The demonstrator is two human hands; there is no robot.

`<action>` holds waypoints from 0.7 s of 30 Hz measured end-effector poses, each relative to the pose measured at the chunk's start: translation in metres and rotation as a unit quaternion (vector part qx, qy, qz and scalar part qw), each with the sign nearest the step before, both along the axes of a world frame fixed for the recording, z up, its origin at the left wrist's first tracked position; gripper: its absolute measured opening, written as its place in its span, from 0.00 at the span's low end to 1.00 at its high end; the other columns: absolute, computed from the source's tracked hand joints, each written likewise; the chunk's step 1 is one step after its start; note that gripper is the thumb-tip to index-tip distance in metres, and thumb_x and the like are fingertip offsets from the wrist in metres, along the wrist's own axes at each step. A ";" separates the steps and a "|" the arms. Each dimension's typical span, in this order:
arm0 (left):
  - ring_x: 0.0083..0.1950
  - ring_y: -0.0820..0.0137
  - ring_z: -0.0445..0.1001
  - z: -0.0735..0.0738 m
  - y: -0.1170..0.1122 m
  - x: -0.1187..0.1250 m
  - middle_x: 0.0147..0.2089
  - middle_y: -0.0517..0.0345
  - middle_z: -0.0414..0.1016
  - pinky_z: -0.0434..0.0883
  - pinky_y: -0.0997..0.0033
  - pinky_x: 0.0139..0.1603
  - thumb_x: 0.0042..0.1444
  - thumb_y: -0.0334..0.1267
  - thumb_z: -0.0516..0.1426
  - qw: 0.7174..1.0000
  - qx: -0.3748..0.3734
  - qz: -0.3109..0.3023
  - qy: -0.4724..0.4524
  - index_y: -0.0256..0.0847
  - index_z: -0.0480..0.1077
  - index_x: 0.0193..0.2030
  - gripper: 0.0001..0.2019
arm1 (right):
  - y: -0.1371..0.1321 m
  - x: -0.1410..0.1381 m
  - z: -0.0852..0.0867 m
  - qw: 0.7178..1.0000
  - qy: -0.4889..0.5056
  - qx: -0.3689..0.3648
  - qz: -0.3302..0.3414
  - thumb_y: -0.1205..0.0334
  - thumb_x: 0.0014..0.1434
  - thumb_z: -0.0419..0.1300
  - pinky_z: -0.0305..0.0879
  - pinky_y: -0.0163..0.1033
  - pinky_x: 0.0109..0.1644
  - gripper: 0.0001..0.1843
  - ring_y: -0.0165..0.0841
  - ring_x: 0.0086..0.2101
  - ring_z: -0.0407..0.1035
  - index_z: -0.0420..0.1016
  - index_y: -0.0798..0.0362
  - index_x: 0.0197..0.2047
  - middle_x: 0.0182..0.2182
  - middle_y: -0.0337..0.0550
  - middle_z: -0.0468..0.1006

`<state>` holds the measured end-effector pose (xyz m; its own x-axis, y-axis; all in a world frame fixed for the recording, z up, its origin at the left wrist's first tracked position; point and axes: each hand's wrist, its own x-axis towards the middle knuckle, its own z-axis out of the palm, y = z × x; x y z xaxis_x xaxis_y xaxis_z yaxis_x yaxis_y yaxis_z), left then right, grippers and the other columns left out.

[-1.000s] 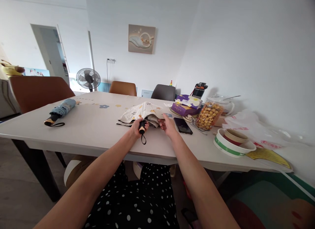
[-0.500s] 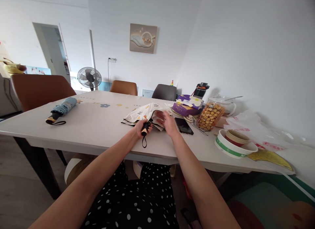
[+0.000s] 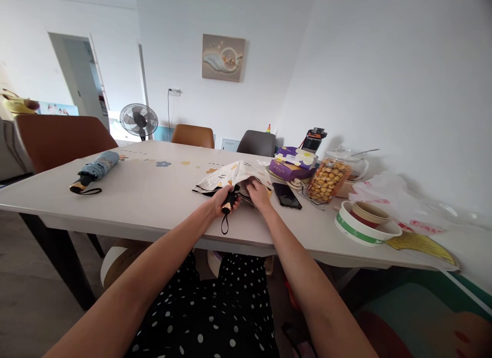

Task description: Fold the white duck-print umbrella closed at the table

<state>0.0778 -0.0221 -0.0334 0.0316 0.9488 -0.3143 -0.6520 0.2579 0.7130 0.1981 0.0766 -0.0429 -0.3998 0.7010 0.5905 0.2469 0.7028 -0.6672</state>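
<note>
A white patterned umbrella [image 3: 221, 177] with loose, unfastened folds lies on the table in front of me. Its black handle with a gold end points toward me, and a black wrist loop hangs from it. My left hand [image 3: 223, 200] is wrapped round that handle. At the right side of the canopy, my right hand [image 3: 257, 191] has its fingers bent in at the fabric's edge; the fingertips are partly hidden by the folds. A second umbrella [image 3: 100, 165], blue and folded, rests at the table's left with its handle toward me.
Right of the umbrella lies a black phone [image 3: 286, 195]. Beyond it stand a purple tissue box [image 3: 288, 170] and a jar of round snacks [image 3: 329, 181]. Nested paper bowls [image 3: 361, 229] and a plastic bag [image 3: 400, 199] sit along the right. Chairs [image 3: 257, 142] line the far side.
My right hand has moved slightly left and down into the canopy's edge, its fingers now bent in at the fabric. The left hand keeps its hold on the handle.
</note>
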 end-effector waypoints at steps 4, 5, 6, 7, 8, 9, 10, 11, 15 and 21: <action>0.17 0.76 0.62 -0.003 0.001 0.002 0.23 0.54 0.65 0.59 0.79 0.12 0.56 0.38 0.47 0.997 0.014 -0.030 0.069 0.37 0.59 0.32 0.07 | -0.001 -0.001 0.000 0.996 -0.027 -0.017 -0.083 0.60 0.54 0.50 0.53 0.47 0.59 0.16 0.44 0.51 0.64 0.75 0.56 0.39 0.44 0.51 0.75; 0.17 0.75 0.62 -0.003 0.001 0.002 0.23 0.54 0.65 0.60 0.79 0.12 0.56 0.39 0.47 0.996 0.015 -0.035 0.080 0.37 0.59 0.32 0.07 | -0.003 -0.001 0.000 0.995 -0.021 -0.026 -0.096 0.59 0.54 0.50 0.50 0.48 0.60 0.16 0.44 0.53 0.62 0.75 0.55 0.41 0.46 0.51 0.74; 0.18 0.75 0.63 -0.003 0.001 0.002 0.24 0.54 0.66 0.60 0.79 0.13 0.55 0.38 0.47 0.995 0.017 -0.037 0.091 0.37 0.59 0.33 0.07 | -0.004 -0.001 0.001 0.994 -0.016 -0.033 -0.099 0.58 0.55 0.51 0.47 0.49 0.62 0.17 0.45 0.54 0.60 0.75 0.55 0.42 0.47 0.50 0.74; 0.18 0.75 0.63 -0.004 0.001 0.003 0.24 0.54 0.66 0.60 0.78 0.13 0.55 0.38 0.47 0.994 0.018 -0.039 0.101 0.37 0.59 0.33 0.06 | -0.006 -0.001 0.001 0.995 -0.015 -0.039 -0.096 0.56 0.56 0.51 0.44 0.50 0.63 0.18 0.45 0.56 0.58 0.74 0.54 0.45 0.49 0.49 0.73; 0.18 0.75 0.63 -0.003 0.001 0.003 0.24 0.54 0.66 0.60 0.78 0.13 0.54 0.38 0.47 0.993 0.018 -0.041 0.109 0.38 0.59 0.33 0.06 | -0.008 -0.001 0.001 0.995 -0.017 -0.044 -0.089 0.54 0.56 0.52 0.41 0.51 0.64 0.20 0.45 0.58 0.55 0.73 0.54 0.47 0.50 0.48 0.71; 0.18 0.75 0.63 -0.003 0.000 0.003 0.24 0.54 0.66 0.60 0.78 0.13 0.54 0.39 0.47 0.992 0.017 -0.044 0.115 0.38 0.59 0.33 0.07 | -0.011 -0.002 0.001 0.995 -0.019 -0.050 -0.082 0.51 0.57 0.52 0.38 0.51 0.65 0.21 0.45 0.59 0.53 0.73 0.53 0.49 0.52 0.48 0.70; 0.17 0.75 0.63 -0.002 -0.001 0.004 0.24 0.54 0.67 0.60 0.78 0.13 0.54 0.39 0.47 0.992 0.015 -0.049 0.119 0.37 0.59 0.33 0.07 | -0.012 -0.002 0.001 0.995 -0.020 -0.056 -0.077 0.50 0.57 0.52 0.37 0.51 0.66 0.23 0.45 0.60 0.51 0.72 0.53 0.50 0.53 0.48 0.69; 0.17 0.75 0.63 -0.002 -0.002 0.004 0.24 0.54 0.67 0.60 0.78 0.13 0.54 0.40 0.47 0.991 0.013 -0.055 0.123 0.37 0.59 0.33 0.08 | -0.014 -0.002 0.000 0.995 -0.019 -0.061 -0.072 0.48 0.57 0.52 0.36 0.51 0.66 0.25 0.45 0.60 0.50 0.71 0.53 0.52 0.55 0.48 0.67; 0.17 0.74 0.63 0.000 -0.005 0.005 0.24 0.53 0.67 0.61 0.76 0.13 0.53 0.44 0.47 0.987 0.020 -0.079 0.135 0.36 0.61 0.32 0.12 | -0.012 0.002 -0.007 0.999 -0.028 -0.025 -0.031 0.43 0.58 0.50 0.41 0.51 0.65 0.29 0.44 0.61 0.50 0.67 0.52 0.56 0.58 0.47 0.64; 0.19 0.76 0.64 -0.002 -0.008 0.006 0.28 0.54 0.68 0.61 0.78 0.14 0.52 0.42 0.53 0.979 0.065 -0.084 0.175 0.35 0.64 0.34 0.10 | 0.001 0.006 -0.015 0.992 -0.082 0.096 -0.018 0.48 0.55 0.56 0.43 0.53 0.65 0.29 0.47 0.61 0.51 0.67 0.53 0.56 0.58 0.49 0.63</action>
